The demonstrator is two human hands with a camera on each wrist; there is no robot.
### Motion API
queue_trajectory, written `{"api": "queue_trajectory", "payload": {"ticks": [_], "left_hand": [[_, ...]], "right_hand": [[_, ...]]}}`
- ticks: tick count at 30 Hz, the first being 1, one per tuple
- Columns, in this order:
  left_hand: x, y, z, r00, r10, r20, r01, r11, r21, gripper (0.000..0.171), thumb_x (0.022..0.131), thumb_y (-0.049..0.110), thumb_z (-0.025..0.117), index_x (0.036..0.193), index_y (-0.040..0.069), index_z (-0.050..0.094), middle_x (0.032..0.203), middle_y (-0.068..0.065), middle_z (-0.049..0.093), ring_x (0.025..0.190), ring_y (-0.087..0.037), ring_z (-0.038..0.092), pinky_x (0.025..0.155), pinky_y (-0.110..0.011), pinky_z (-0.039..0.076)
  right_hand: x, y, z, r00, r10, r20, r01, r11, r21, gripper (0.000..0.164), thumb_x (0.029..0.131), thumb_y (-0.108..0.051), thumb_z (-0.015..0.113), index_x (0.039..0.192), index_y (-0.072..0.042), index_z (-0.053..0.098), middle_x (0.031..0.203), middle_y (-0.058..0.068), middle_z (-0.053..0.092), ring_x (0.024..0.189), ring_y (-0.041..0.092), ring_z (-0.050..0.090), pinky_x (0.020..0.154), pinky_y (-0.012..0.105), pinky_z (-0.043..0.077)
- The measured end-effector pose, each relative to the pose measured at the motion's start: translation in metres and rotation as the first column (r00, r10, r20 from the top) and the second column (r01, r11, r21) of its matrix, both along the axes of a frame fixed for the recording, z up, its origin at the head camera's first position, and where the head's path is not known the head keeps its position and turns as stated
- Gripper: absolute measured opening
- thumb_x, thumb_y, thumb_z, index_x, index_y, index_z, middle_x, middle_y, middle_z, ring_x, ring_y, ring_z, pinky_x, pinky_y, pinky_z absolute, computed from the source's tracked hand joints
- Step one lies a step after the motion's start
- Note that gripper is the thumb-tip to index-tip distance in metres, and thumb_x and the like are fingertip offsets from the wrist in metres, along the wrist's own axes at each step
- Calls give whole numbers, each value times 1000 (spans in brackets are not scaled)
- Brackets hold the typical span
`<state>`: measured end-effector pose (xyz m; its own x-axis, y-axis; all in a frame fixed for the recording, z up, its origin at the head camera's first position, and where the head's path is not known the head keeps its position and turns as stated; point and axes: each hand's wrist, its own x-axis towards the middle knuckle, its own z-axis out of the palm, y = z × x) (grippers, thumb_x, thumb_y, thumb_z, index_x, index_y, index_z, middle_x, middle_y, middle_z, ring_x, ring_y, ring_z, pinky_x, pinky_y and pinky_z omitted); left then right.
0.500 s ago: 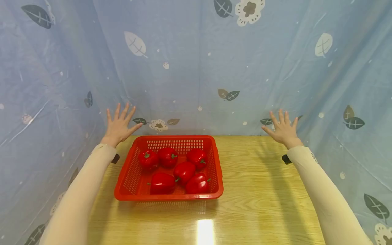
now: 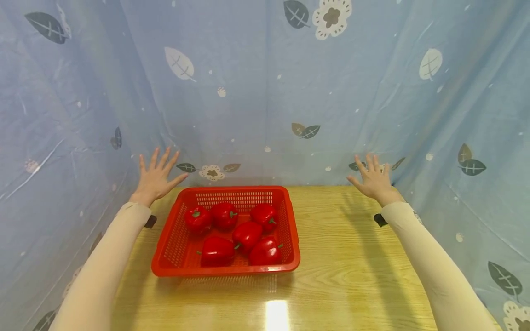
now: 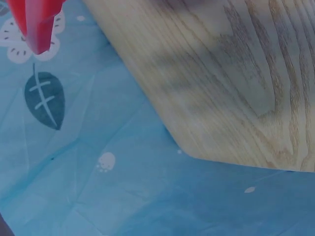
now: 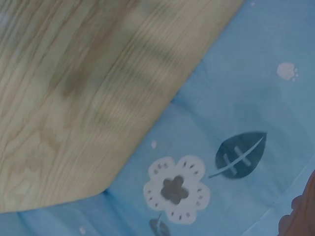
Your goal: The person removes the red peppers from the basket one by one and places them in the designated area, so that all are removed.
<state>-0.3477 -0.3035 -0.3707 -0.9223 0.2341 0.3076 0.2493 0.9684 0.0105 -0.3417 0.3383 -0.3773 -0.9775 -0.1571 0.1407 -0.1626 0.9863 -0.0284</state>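
Note:
My left hand (image 2: 154, 180) is held with its fingers spread, just beyond the far left corner of a red plastic basket (image 2: 225, 270). It holds nothing. Several shiny red bell peppers (image 2: 247, 234) with green stems lie inside that basket. Over the table's far right corner, my right hand (image 2: 376, 183) also has spread fingers and is bare of any object. A red corner of the basket (image 3: 40, 24) shows at the upper left of the left wrist view. In the right wrist view, only a small blurred bit of skin appears at the lower right edge.
A light wood-grain table (image 2: 331, 257) carries the basket on its left half. Blue curtain cloth (image 2: 248, 101) printed with leaves and flowers hangs behind the table and along both sides. A bright light reflection lies near the table's front.
The whole head view has shifted slightly left and down. Both hands have lowered a little in the picture, fingers still spread. The basket and peppers keep their arrangement.

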Motion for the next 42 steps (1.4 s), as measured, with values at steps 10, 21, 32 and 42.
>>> {"api": "queue_trajectory", "payload": {"ticks": [10,21,32,42], "left_hand": [[5,-7,-6,999,-33,43,33,999,2,80,87,63,40,151,24,12,157,-9,3,141,-38,-2,102,-64,-16],[18,-15,-21,992,-104,68,97,990,105,77,89,57,45,150,30,7,156,-10,8,140,-39,7,104,-62,-16],[28,-22,-36,982,-120,149,97,984,153,76,88,58,46,150,28,13,154,-12,15,138,-40,14,105,-65,-5],[33,-20,-51,971,-162,178,124,971,205,75,89,55,48,150,25,16,154,-10,17,137,-40,21,107,-63,4]], "right_hand": [[-3,-32,2,996,91,-14,-91,996,-23,78,93,-52,42,149,-7,12,151,27,4,139,44,0,104,68,5],[-9,-68,-2,962,251,-103,-259,963,-73,71,91,-42,53,147,-9,24,150,25,17,138,45,10,105,65,13],[-7,-97,2,913,393,-106,-407,891,-200,67,91,-36,55,145,-4,30,146,21,32,133,41,29,105,58,24],[-3,-123,0,879,477,15,-443,827,-347,64,92,-39,52,145,-12,30,148,14,32,135,33,28,107,52,26]]}}
